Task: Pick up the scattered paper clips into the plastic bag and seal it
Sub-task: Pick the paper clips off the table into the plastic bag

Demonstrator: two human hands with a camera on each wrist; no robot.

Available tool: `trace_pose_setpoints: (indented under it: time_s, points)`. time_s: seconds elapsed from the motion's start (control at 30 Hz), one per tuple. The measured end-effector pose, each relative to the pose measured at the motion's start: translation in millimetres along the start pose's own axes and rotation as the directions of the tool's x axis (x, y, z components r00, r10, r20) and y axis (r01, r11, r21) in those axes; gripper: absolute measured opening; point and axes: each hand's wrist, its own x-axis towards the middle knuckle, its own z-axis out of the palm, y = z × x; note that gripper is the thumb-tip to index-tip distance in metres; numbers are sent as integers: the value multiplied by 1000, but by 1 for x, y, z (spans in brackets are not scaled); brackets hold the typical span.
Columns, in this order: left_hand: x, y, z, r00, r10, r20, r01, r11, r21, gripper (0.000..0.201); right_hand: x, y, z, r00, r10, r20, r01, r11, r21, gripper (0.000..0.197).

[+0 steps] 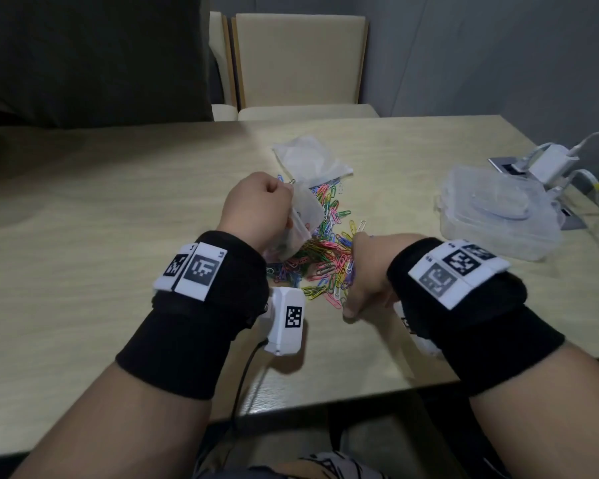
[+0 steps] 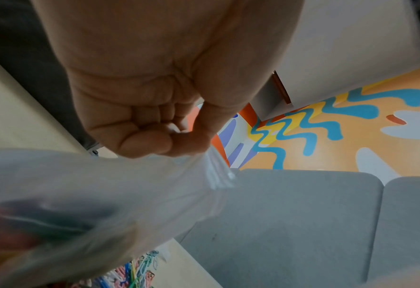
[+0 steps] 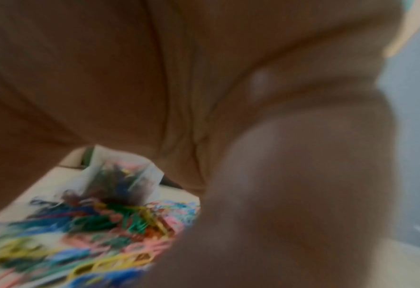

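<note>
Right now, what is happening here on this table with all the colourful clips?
A person is gathering paper clips into a small plastic bag. The left hand pinches the bag by its top edge and holds it above the pile; some clips are already inside. The right hand is down at the pile's edge. Most clips lie loose on the table, and the bag is unsealed.

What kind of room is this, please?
Probably an office or meeting room: a pale laminate table with a built-in power socket and plugged-in white charger, and cream padded chairs pushed in at the far side.
</note>
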Motion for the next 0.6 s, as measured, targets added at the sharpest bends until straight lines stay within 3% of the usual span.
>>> trace_pose_setpoints:
  time_s: [0.07, 0.17, 0.23, 0.3, 0.4, 0.43, 0.6]
  points:
    - [0, 0, 0, 1000, -4, 2, 4, 1000, -5, 30, 10, -5, 8, 1000, 14, 13, -15, 993, 114, 85]
    - [-1, 1, -1, 1000, -9, 11, 9, 1000, 0, 29, 20, -13, 5, 998, -25, -62, 34, 988, 151, 40]
    - [-2, 1, -2, 1000, -12, 16, 12, 1000, 0, 29, 23, -15, 0, 990, -52, -128, 66, 992, 112, 30]
    - [-2, 1, -4, 1000, -12, 16, 12, 1000, 2, 30, 28, -16, -3, 981, -73, -180, 95, 989, 115, 38]
    - [-2, -1, -7, 1000, -15, 7, 15, 1000, -2, 29, 37, -19, 1, 977, -97, -189, 119, 987, 107, 84]
    - [-2, -1, -7, 1000, -17, 8, 17, 1000, -3, 29, 39, -20, 3, 974, -111, -196, 134, 985, 108, 91]
    - [-1, -2, -6, 1000, -10, 14, 10, 1000, -3, 32, 46, -26, 4, 962, -172, -213, 178, 984, 11, 59]
